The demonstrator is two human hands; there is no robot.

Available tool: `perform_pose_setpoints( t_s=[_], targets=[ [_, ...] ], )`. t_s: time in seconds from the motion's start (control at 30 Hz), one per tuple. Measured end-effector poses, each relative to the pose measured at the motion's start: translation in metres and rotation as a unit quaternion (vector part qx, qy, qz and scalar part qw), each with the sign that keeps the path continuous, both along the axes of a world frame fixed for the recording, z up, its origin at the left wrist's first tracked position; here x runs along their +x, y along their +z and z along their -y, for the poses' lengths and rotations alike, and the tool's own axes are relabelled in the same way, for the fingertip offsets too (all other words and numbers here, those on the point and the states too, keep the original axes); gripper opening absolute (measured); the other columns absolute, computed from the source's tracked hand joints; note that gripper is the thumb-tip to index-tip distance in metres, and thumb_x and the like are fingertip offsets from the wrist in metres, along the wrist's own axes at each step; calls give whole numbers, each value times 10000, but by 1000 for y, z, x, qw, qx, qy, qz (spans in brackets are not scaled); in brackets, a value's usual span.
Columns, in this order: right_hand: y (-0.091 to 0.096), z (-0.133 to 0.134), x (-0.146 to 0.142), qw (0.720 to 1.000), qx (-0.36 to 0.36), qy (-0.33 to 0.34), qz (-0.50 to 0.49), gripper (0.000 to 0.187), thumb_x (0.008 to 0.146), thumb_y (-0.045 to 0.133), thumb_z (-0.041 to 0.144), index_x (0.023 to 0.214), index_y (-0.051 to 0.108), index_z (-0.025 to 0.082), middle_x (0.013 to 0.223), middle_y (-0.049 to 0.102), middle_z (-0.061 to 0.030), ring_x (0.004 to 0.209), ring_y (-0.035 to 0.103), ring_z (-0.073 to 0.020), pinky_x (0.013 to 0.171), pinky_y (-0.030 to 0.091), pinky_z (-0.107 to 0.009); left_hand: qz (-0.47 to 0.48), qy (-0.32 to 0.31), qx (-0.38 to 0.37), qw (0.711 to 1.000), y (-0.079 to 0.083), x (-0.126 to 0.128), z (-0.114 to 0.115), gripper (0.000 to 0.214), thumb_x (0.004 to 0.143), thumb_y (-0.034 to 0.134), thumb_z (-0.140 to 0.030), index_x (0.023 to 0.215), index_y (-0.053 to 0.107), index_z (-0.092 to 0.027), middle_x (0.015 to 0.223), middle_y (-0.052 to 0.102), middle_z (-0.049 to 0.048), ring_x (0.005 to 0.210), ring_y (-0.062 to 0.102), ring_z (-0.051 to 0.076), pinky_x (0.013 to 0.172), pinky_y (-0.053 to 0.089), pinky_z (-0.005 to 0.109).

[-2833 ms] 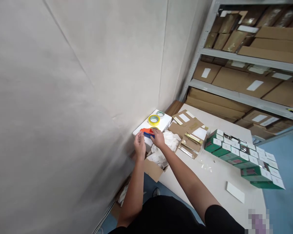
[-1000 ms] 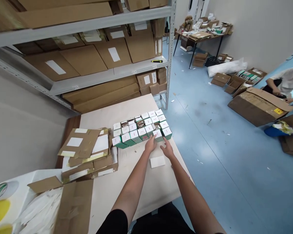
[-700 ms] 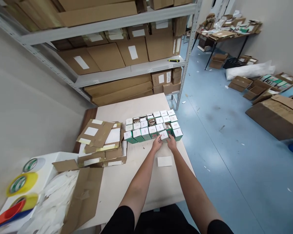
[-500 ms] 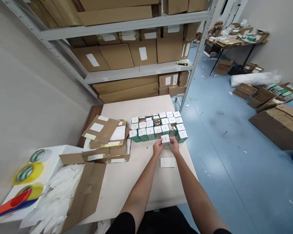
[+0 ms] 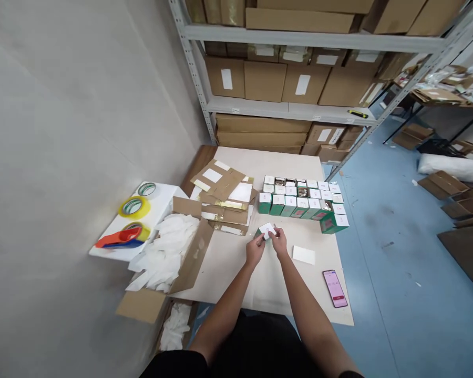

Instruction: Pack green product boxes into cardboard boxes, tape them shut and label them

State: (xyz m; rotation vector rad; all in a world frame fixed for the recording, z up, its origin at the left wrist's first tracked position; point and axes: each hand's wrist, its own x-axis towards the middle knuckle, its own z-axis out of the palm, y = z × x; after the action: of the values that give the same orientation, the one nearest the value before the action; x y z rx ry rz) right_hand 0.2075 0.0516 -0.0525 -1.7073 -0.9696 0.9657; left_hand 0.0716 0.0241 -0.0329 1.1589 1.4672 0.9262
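One green-and-white carton (image 5: pixel 266 229) has left the carton block (image 5: pixel 301 207) near the right edge of the table (image 5: pixel 220 265); left hand (image 5: pixel 255 250) and right hand (image 5: pixel 279 243) pinch it, fingers nearly closed.

Left of the grouped boxes (image 5: pixel 301 201) lies flattened cardboard (image 5: pixel 227 188); behind them stand shelves (image 5: pixel 311 40); before them, a flat slab (image 5: pixel 304 255) and phone (image 5: pixel 335 289).
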Motion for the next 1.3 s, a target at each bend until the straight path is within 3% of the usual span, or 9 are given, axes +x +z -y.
perform_pose_setpoints(
  t_s=[0.27, 0.4, 0.47, 0.57, 0.7, 0.83, 0.93, 1.07, 1.3],
  targets=[
    [-14, 39, -90, 998, -34, 51, 11, 432, 719, 641, 526, 998, 670, 198, 977, 722, -56, 846, 615, -214, 839, 522, -357, -1, 22, -31, 999, -12, -96, 50, 483, 907, 647, -215, 1389, 642, -206, 1238, 751, 98, 1198, 695, 232, 1015, 536, 350],
    [-27, 64, -108, 995, -71, 69, 2, 472, 705, 677, 550, 1033, 669, 211, 1067, 737, -67, 961, 654, -235, 868, 529, -349, -107, -28, -74, 991, -11, -133, 54, 355, 916, 617, -214, 1254, 722, -217, 1026, 803, 59, 971, 751, 213, 917, 550, 323],
    [-29, 72, -113, 993, -102, 45, 31, 550, 684, 723, 569, 1104, 664, 219, 1162, 725, -82, 1004, 669, -243, 862, 533, -335, -165, -32, -56, 984, -10, -145, 48, 333, 907, 619, -209, 1220, 729, -227, 1071, 785, 55, 959, 739, 204, 923, 540, 315],
    [-29, 79, -116, 980, -179, -8, 90, 614, 654, 780, 602, 1118, 668, 215, 1110, 747, -101, 954, 698, -253, 802, 534, -326, -188, -61, -19, 980, -9, -152, 35, 407, 876, 654, -202, 1280, 689, -232, 1278, 705, 75, 1069, 703, 204, 962, 522, 301],
    [-29, 81, -113, 968, -241, -7, 68, 444, 717, 726, 651, 796, 690, 215, 791, 767, -82, 788, 715, -234, 684, 512, -294, -174, -120, -3, 977, -12, -145, 31, 415, 878, 639, -185, 1290, 674, -219, 1247, 714, 74, 1113, 680, 208, 993, 503, 302],
    [-30, 78, -107, 979, -194, -16, 67, 423, 712, 692, 642, 695, 674, 220, 779, 770, -62, 761, 697, -220, 635, 483, -272, -164, -148, -46, 974, -14, -140, 44, 493, 875, 679, -233, 1363, 616, -206, 1078, 765, 53, 985, 715, 192, 937, 525, 296],
    [-29, 77, -101, 987, -160, 14, 30, 392, 742, 631, 598, 738, 710, 214, 796, 770, -42, 801, 688, -220, 656, 484, -271, -205, -150, -28, 967, -11, -140, 51, 654, 856, 727, -290, 1473, 519, -228, 1250, 718, 76, 1054, 701, 209, 948, 525, 315],
    [-25, 86, -93, 988, -148, 49, -9, 331, 751, 602, 481, 822, 764, 202, 906, 785, -36, 890, 686, -223, 749, 507, -286, -335, -226, 90, 910, 1, -138, 44, 573, 827, 766, -295, 1380, 621, -257, 1479, 579, 81, 1294, 572, 272, 1038, 481, 349],
    [-21, 109, -88, 973, -117, 150, -130, 560, 703, 636, 299, 1257, 715, 283, 1270, 730, -19, 1186, 634, -271, 983, 498, -388, -484, -411, 140, 760, 27, -126, 18, 387, 857, 711, -342, 1194, 690, -153, 1161, 722, 167, 1082, 675, 318, 910, 510, 381]
  ],
)
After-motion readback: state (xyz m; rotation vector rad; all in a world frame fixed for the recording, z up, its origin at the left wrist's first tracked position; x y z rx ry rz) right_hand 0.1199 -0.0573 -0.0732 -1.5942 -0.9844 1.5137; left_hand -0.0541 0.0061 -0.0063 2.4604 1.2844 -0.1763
